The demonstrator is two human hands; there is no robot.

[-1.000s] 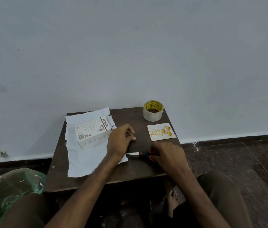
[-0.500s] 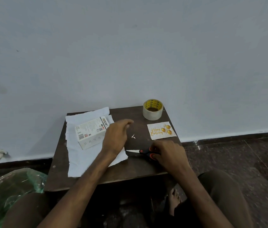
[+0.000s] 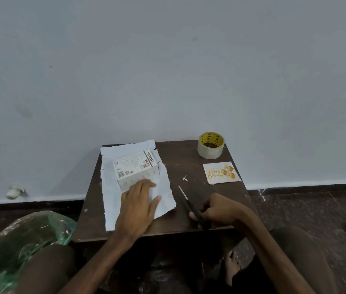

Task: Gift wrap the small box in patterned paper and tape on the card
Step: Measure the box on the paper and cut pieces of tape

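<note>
A small white printed box (image 3: 136,167) lies on a sheet of wrapping paper (image 3: 112,200), white side up, on the left half of a small dark wooden table (image 3: 191,164). My left hand (image 3: 139,203) rests flat on the paper, fingertips touching the box's near side. My right hand (image 3: 218,211) grips the handles of black scissors (image 3: 187,202), whose blades are together and point away toward the table's middle. A "Happy Birthday" card (image 3: 220,172) with gold balloons lies at the right. A roll of clear tape (image 3: 211,145) stands behind it.
A small white paper scrap (image 3: 185,178) lies mid-table. The table stands against a pale wall. A green plastic bag (image 3: 25,247) sits on the floor at the left. My knees and a bare foot (image 3: 232,266) are below the table's front edge.
My left hand moved left from the table's middle onto the paper and against the box. My right hand took up the scissors and turned them so the blades point away.
</note>
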